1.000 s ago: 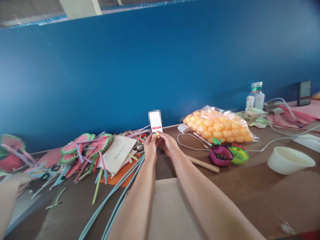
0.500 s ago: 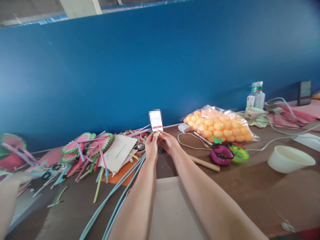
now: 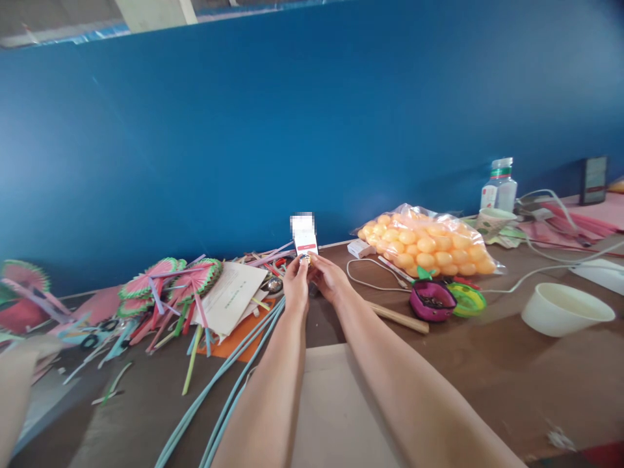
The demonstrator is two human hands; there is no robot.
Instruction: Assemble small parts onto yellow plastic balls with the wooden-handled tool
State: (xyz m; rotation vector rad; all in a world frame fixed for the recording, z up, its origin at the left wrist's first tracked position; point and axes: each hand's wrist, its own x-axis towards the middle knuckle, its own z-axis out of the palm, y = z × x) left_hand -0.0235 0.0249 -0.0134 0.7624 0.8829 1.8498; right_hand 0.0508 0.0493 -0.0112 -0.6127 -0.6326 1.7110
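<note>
My left hand [image 3: 296, 281] and my right hand [image 3: 329, 277] meet in front of a phone [image 3: 305, 242] that leans upright near the blue panel. Between their fingertips is a small shiny metal piece [image 3: 305, 260], silver and gold in colour; it is too small to make out its kind. Both hands are closed on it. Left of my left hand lies a round silver metal piece [image 3: 273, 285], close to papers [image 3: 234, 296] and several pale blue tubes [image 3: 234, 364]. A wooden stick [image 3: 400, 318] lies to the right of my right wrist.
Pink-and-green folded paper fans [image 3: 166, 283] and strips crowd the left. At right are a bag of orange balls [image 3: 424, 244], a purple bowl [image 3: 432, 309] of small bits, a white tub [image 3: 565, 311], a bottle [image 3: 500, 188] and cables. Another person's arm [image 3: 17, 390] shows at the left edge.
More of the shiny metal piece shows between my fingertips, which have shifted slightly. Both hands stay in nearly the same place.
</note>
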